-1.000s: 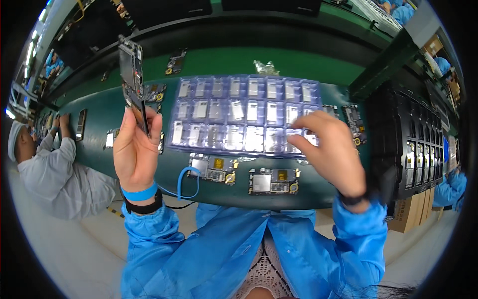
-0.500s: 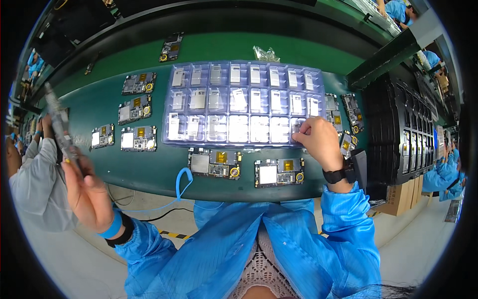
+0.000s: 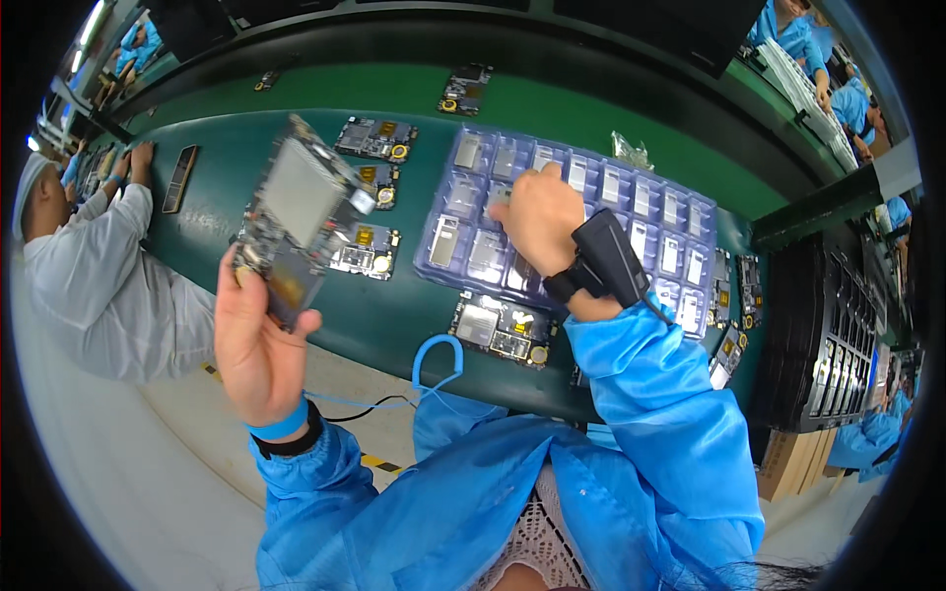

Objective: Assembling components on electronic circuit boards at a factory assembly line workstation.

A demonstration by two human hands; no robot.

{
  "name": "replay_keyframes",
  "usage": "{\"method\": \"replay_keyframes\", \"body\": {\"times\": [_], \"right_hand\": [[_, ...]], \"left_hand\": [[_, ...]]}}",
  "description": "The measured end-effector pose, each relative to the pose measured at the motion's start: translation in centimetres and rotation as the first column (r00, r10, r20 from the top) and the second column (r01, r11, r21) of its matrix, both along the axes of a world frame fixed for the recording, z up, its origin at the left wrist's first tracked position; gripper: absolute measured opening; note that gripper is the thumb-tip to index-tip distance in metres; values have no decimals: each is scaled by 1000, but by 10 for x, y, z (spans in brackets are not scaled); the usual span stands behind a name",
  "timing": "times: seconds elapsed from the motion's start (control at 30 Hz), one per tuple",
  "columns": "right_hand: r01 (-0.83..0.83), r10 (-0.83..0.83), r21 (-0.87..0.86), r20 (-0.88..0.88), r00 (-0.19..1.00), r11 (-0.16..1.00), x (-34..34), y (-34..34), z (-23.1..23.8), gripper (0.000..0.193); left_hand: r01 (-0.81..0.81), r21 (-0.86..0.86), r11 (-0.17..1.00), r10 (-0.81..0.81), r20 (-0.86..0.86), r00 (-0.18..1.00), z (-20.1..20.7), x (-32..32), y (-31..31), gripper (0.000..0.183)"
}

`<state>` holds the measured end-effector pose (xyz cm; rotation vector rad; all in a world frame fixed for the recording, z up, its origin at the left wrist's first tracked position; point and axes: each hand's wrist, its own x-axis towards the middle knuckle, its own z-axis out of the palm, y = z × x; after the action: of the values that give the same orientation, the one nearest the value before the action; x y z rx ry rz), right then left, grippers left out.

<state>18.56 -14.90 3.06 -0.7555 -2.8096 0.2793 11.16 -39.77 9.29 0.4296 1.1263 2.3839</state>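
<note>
My left hand (image 3: 261, 350) grips a circuit board (image 3: 301, 192) by its lower end, between thumb and fingers. Raised above the left part of the bench, the board shows a large silver metal plate and dark chip areas. My right hand (image 3: 542, 219) reaches over a clear plastic compartment tray (image 3: 448, 264), its fingers bent and drawn together at the left columns. Flat silver metal pieces (image 3: 444, 241) lie in the tray's compartments. What the right fingertips hold, if anything, is hidden by the hand.
More circuit boards lie on the green bench: one (image 3: 505, 330) before the tray, others (image 3: 376, 138) left of it and several to its right. A plastic bag (image 3: 631, 153) sits behind the tray. Black stacked trays (image 3: 818, 335) stand far right. Another person's sleeve (image 3: 108, 266) is at left.
The view has turned left. My left hand has swung the circuit board inward, showing its face. My right hand has moved from the tray's near right corner to its left columns.
</note>
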Motion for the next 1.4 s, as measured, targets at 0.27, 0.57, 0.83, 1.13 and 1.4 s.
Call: {"method": "replay_keyframes", "body": {"times": [0.27, 0.57, 0.83, 1.13, 1.4], "right_hand": [[255, -254, -2, -62, 965, 967, -19, -6, -17, 32], [122, -128, -83, -69, 989, 989, -13, -9, -26, 27], [18, -13, 18, -229, 973, 1000, -3, -18, -31, 14], [-312, -282, -714, -581, 764, 626, 93, 29, 56, 13], [-289, -335, -863, -440, 833, 416, 152, -1, 65, 13]], "left_hand": [[29, -106, 994, -25, 35, 999, -22, 7, 18, 29], [-27, -101, 995, 31, 38, 999, -19, 11, 24, 28], [-18, -118, 993, 22, 26, 999, -20, 14, 32, 27], [359, -308, 881, -346, 98, 933, -23, 48, 73, 35], [614, -257, 746, -603, 131, 787, -33, 93, 113, 32]]}}
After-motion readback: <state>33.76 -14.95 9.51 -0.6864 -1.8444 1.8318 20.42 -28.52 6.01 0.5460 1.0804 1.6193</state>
